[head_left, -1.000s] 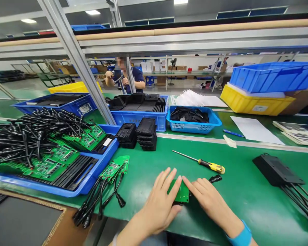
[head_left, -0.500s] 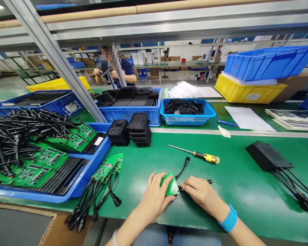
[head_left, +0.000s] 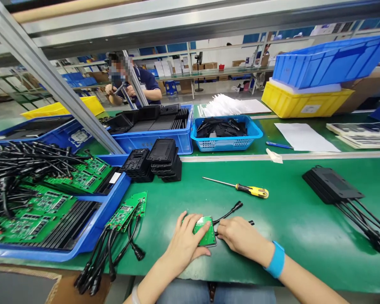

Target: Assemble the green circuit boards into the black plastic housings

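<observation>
left grip (head_left: 185,238) clasps the board (head_left: 210,237) under its fingers, probably to steady it — right grip (head_left: 240,237) pinches a cable (head_left: 251,222) just beside — screwdriver (head_left: 242,188) beyond both, seemingly parked clear of them.

A broad, smooth, bright-blue wristband (head_left: 275,259) circles the arm behind the right hand (head_left: 239,235). Well to the left of that wristband, a narrow, whitish band (head_left: 135,295) rings the arm behind the left hand (head_left: 184,241). Below the wristband and to its left, blue denim (head_left: 245,294) covers the legs.
</observation>
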{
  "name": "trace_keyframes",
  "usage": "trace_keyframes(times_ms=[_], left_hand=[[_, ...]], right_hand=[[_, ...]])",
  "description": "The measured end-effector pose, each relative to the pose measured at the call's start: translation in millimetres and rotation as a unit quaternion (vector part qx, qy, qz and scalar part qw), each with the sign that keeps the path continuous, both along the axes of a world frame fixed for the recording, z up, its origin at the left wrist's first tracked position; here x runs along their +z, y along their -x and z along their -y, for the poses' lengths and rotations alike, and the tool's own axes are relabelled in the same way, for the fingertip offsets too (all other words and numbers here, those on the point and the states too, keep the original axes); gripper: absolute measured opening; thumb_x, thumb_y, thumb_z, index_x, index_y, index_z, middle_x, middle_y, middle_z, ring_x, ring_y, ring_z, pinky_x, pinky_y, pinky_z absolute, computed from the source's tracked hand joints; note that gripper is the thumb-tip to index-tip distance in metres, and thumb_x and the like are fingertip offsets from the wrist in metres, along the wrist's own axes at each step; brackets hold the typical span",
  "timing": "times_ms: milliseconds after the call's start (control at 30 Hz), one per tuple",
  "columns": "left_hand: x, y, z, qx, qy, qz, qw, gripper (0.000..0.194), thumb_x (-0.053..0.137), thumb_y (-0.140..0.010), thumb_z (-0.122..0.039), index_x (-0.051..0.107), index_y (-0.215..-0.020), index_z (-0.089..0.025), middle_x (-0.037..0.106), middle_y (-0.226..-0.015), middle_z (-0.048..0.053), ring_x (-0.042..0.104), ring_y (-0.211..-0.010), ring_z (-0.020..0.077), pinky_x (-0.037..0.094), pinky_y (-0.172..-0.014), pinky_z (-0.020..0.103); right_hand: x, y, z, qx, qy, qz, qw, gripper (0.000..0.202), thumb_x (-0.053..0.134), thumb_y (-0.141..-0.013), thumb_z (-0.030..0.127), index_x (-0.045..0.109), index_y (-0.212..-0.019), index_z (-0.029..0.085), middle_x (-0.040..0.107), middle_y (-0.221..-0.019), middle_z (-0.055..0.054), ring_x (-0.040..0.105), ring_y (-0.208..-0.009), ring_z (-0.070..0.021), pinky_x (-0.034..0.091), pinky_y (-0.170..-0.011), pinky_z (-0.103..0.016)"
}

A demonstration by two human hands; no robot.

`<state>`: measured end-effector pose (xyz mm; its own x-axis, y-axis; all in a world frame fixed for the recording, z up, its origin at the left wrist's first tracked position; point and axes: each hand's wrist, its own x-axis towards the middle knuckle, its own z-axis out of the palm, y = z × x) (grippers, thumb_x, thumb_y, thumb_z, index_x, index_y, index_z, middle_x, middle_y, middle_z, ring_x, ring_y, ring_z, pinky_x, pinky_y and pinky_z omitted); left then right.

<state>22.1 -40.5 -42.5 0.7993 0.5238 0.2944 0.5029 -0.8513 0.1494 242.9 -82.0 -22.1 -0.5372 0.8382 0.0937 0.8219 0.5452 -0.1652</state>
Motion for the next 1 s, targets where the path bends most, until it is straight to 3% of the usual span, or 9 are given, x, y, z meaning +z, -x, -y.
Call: trace_keyframes(times_ms=[133,200,300,500,767,1000], left_hand=[[3.4,-0.3,-1.2,-0.007,-0.004,-0.008,1.000,0.072,0.073,-0.069,-0.057,0.055,-0.127,-0.019,0.056,-0.123,0.016,0.053,-0.109,0.0324,0.044,-0.094,0.057],[3.7,-0.2,-1.7,-0.013,-0.006,-0.005,1.000,0.071,0.074,-0.069,-0.056,0.055,-0.126,-0.018,0.056,-0.123,0.017,0.052,-0.110,0.0329,0.043,-0.094,0.058],[2.5,0.6,-2.3,-0.013,-0.003,-0.002,1.000,0.070,0.075,-0.069,-0.055,0.055,-0.125,-0.019,0.056,-0.124,0.016,0.051,-0.111,0.0323,0.041,-0.096,0.057],[-2.7,2.2,-1.5,0.002,0.003,0.009,1.000,0.062,0.069,-0.077,-0.056,0.055,-0.126,-0.022,0.056,-0.126,0.014,0.052,-0.110,0.0301,0.040,-0.096,0.056],[-0.3,1.1,-1.2,-0.001,0.005,0.000,1.000,0.060,0.066,-0.079,-0.055,0.054,-0.125,-0.018,0.055,-0.125,0.016,0.052,-0.108,0.0315,0.036,-0.097,0.058],[2.4,0.3,-2.1,-0.008,0.033,-0.004,0.999,0.060,0.066,-0.079,-0.055,0.055,-0.124,-0.016,0.054,-0.127,0.018,0.050,-0.114,0.0333,0.039,-0.095,0.053]], right_hand=[[11.4,-5.5,-8.0,0.014,0.030,-0.003,0.999,0.018,0.062,-0.089,0.021,0.064,-0.070,0.020,0.063,-0.070,0.000,0.055,-0.062,-0.0143,0.027,-0.053,-0.030],[12.9,-7.1,-10.3,-0.013,0.018,-0.022,1.000,0.017,0.062,-0.090,0.025,0.064,-0.074,0.020,0.063,-0.077,-0.001,0.057,-0.073,-0.0164,0.033,-0.061,-0.029],[6.1,-4.9,-11.8,-0.063,-0.027,-0.032,0.997,0.006,0.061,-0.090,0.022,0.064,-0.087,0.019,0.063,-0.088,-0.003,0.055,-0.081,-0.0188,0.037,-0.069,-0.030],[-13.4,-0.3,-9.6,-0.045,-0.051,-0.020,0.997,0.011,0.055,-0.094,0.020,0.063,-0.088,0.018,0.059,-0.082,-0.002,0.051,-0.074,-0.0177,0.037,-0.066,-0.031],[-15.7,-0.9,-14.3,0.070,-0.112,-0.001,0.991,0.021,0.047,-0.094,0.008,0.065,-0.082,0.010,0.058,-0.076,-0.007,0.048,-0.074,-0.0202,0.034,-0.067,-0.034],[-11.1,-7.4,-27.8,0.170,-0.092,-0.019,0.981,0.026,0.047,-0.093,0.009,0.062,-0.072,0.015,0.058,-0.072,-0.003,0.047,-0.070,-0.0161,0.035,-0.068,-0.031]])
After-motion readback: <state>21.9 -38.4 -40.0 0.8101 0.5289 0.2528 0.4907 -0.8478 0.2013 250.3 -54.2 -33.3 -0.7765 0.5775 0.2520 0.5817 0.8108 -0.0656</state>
